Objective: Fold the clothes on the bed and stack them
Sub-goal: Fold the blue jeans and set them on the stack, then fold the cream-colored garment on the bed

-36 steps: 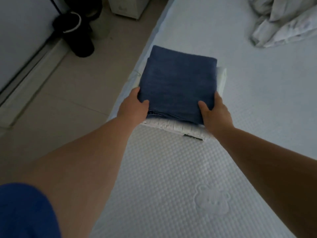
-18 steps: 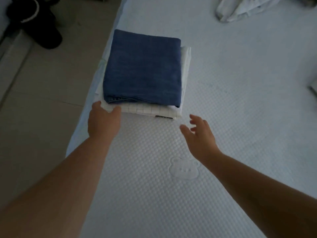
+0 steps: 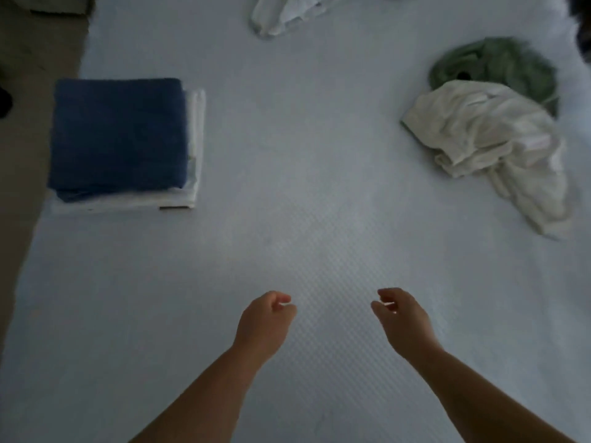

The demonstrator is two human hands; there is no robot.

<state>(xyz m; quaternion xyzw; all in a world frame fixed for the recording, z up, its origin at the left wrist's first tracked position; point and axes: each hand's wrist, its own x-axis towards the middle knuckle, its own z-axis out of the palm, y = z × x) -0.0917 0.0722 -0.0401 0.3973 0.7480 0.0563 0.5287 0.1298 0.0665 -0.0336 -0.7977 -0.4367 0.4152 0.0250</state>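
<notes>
Two folded pieces make up your stack [image 3: 124, 148] at the left edge of the bed [image 3: 287, 174]: a dark blue garment [image 3: 116, 135] lies flat on top of a white folded garment [image 3: 195, 148], whose rim shows along the right and near sides. The stack sits right at the mattress edge, with the floor [image 3: 28, 100] just beside it on the left.

Both of your hands hang over the near middle of the bed, well apart from the stack and from each other. Your left hand [image 3: 263, 324] has its fingers loosely curled inward and grips nothing. Your right hand [image 3: 401, 321] is likewise loosely curled, thumb and fingers slightly parted, and holds nothing. Whether either hand touches the sheet I cannot tell.

Still unfolded on the right side lie a crumpled cream garment [image 3: 489, 145] and, touching it on the far side, a bunched green garment [image 3: 499, 65]. A crumpled white garment [image 3: 284, 14] lies at the far edge of view, cut off by the frame. A dark shape in the top right corner is too blurred to name.

Between the stack and the cream garment, a wide stretch of bare textured sheet runs from your hands toward the far side.
</notes>
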